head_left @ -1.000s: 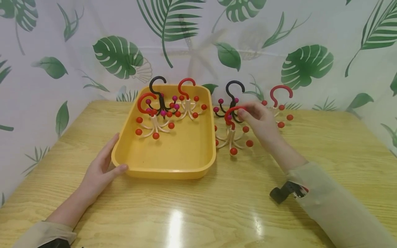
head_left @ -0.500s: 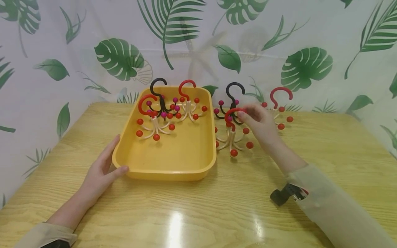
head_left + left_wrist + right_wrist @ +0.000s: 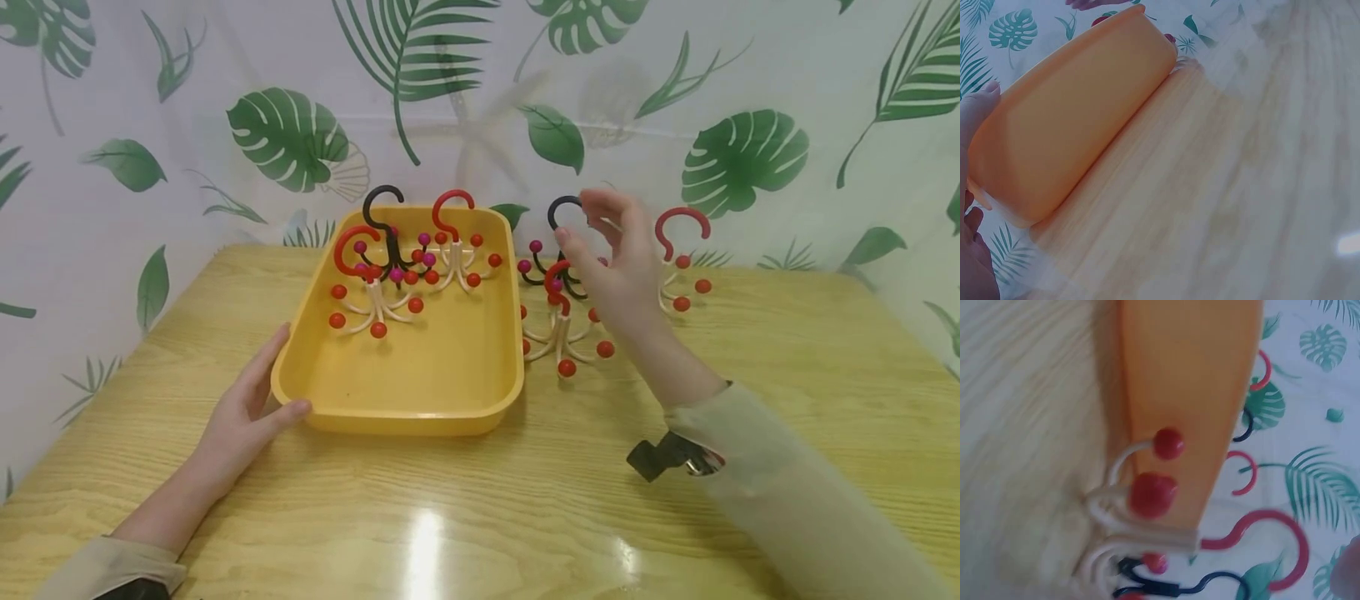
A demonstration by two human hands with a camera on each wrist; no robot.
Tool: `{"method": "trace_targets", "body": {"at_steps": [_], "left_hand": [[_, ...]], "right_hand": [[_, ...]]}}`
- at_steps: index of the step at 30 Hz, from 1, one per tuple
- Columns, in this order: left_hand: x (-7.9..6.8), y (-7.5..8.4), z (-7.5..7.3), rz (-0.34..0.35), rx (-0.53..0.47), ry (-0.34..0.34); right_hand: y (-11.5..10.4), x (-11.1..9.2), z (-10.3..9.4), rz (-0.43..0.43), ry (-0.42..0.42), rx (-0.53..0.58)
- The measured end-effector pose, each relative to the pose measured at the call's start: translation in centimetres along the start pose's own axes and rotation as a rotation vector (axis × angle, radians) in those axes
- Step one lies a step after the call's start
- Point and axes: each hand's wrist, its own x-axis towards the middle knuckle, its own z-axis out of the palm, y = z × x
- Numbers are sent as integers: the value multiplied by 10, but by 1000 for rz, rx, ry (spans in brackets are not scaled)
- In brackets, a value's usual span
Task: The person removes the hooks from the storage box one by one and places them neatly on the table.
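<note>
Over the table's right half, my right hand [image 3: 622, 275] is raised, thumb and fingers apart, with nothing held. Its fingertips are in front of the curved top of a black octopus-shaped hook hanger [image 3: 557, 213]; whether they touch it I cannot tell. Below stands a hanger with a red hook and pale, red-balled arms [image 3: 1279, 519], apart from the fingertip at the right wrist view's edge. My left hand [image 3: 238, 421] rests against the near left corner of a yellow tray [image 3: 405, 415], its thumb at the front rim and its fingers, mostly straight, along the left side.
Inside the tray, towards its back, stand one black hanger [image 3: 393, 250] and two red-hooked ones, at the left [image 3: 375, 300] and at the right [image 3: 455, 254]. Another red-hooked hanger [image 3: 678, 229] stands behind my right wrist. A leaf-patterned sheet [image 3: 480, 100] closes off the table's back.
My right hand has let go of the nearest red hook and risen up and away towards the black hook behind it. The left hand and the tray have stayed put.
</note>
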Motion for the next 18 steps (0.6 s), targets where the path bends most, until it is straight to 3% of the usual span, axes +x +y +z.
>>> {"method": "trace_targets", "body": {"at_steps": [3, 6, 18], "left_hand": [[1, 0, 0, 7, -5, -1], [0, 0, 1, 10, -15, 0], [0, 1, 1, 3, -1, 3]], "right_hand": [[-12, 5, 13, -79, -66, 13], [-23, 10, 29, -78, -166, 54], [-41, 28, 88, 150, -435, 124]]}}
